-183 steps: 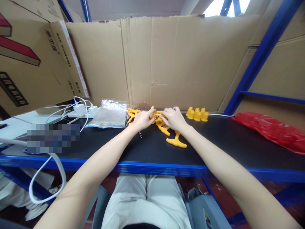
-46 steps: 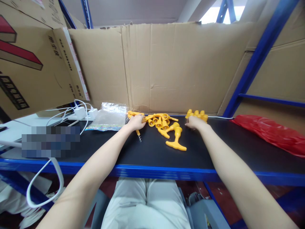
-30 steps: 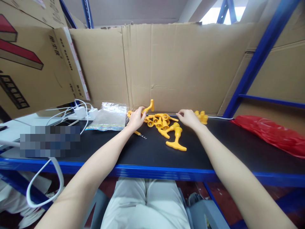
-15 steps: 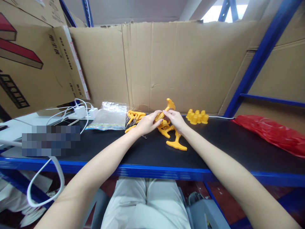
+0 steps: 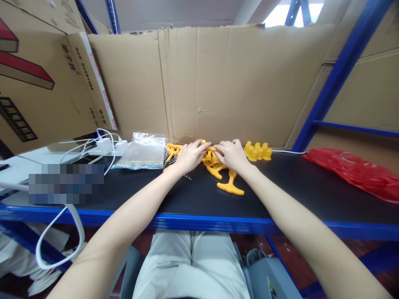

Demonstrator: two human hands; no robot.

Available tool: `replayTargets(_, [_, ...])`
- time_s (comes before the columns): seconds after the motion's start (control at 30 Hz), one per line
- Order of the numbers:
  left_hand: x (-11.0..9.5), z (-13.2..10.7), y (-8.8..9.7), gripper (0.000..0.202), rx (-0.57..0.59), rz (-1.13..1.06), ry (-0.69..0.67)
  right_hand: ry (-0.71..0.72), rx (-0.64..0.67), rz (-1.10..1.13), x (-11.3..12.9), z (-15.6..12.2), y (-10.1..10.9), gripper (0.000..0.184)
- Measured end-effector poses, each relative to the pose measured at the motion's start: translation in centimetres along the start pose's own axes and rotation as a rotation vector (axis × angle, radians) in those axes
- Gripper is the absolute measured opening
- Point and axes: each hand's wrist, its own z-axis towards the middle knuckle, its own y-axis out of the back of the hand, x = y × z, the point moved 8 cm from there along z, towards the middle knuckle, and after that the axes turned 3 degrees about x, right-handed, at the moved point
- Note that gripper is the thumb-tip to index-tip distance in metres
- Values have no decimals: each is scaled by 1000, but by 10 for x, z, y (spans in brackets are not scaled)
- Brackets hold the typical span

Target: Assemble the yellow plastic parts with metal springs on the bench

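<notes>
L hand (image 5: 191,158) & R hand (image 5: 232,155), fingers curled nearly closed, both grip yellow corkscrew (image 5: 211,148) btwn them over black surface (image 5: 193,199), yellow cups (image 5: 258,151) nr R hand.

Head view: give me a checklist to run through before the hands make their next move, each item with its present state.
1. Left hand and right hand both in view: ok.
2. Firm grip on the yellow piece between them: cannot tell, contact is mostly hidden.
3. Yellow cups standing together as a group: ok.
4. Front T-shaped piece fully visible: not ok, the right hand hides its far end.
5. Clear bag apart from the left hand: ok.
6. Red bag apart from the right hand: ok.
</notes>
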Motion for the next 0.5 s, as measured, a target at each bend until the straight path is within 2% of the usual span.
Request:
replayTargets(0.1, [7,-2,-10,31,121,54,88,58,1,-42,12,1,1,29])
replayTargets(0.27, [14,-2,-7,27,88,97,132,29,-12,-20,13,2,2,33])
replayTargets(0.4, [20,-3,-8,25,87,105,172,46,54,-1,12,2,-5,28])
replayTargets(0.5, [22,-3,-10,25,99,32,189,58,68,-22,13,2,-6,24])
